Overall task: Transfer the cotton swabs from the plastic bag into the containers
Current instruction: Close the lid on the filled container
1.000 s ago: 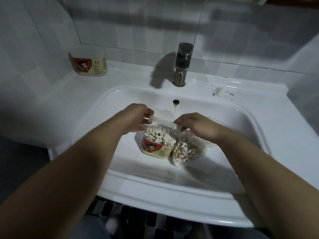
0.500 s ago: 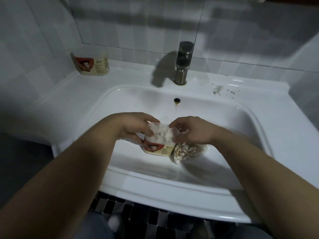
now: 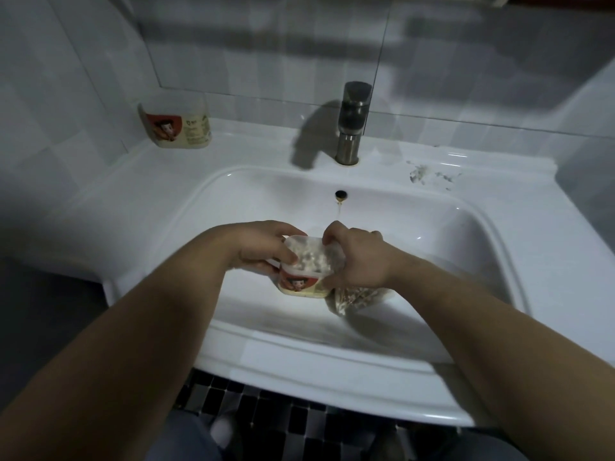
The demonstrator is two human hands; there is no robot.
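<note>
Head view of a white ceramic sink (image 3: pixel 299 364) set against a tiled wall (image 3: pixel 266 51). In the middle of the basin stands an open-topped plastic container (image 3: pixel 301 285) with a red-and-cream label, packed with upright cotton swabs (image 3: pixel 311 258). A translucent lid (image 3: pixel 304 242) lies over its mouth. Whether the lid is fully seated cannot be told through the blur.

The left hand (image 3: pixel 263 247) curls round the lid's left edge, thumb on top and fingers over the far side. The right hand (image 3: pixel 361 259) clamps the lid's right edge in the same way, fingers far and thumb near. The two hands are close together but do not touch.

A clear plastic bag (image 3: pixel 357 297), partly filled with more swabs, lies on the basin floor touching the container's right side, partly under the right wrist.

A second container (image 3: pixel 176 126) with the same label stands on the far left corner of the sink ledge, well apart from the first. A dark metal faucet (image 3: pixel 352 121) rises at the far middle, with the overflow hole (image 3: pixel 341 194) below it. Grey smears (image 3: pixel 432 176) mark the ledge at far right. A black-and-grey mosaic floor (image 3: pixel 266 417) shows beneath the near rim.
</note>
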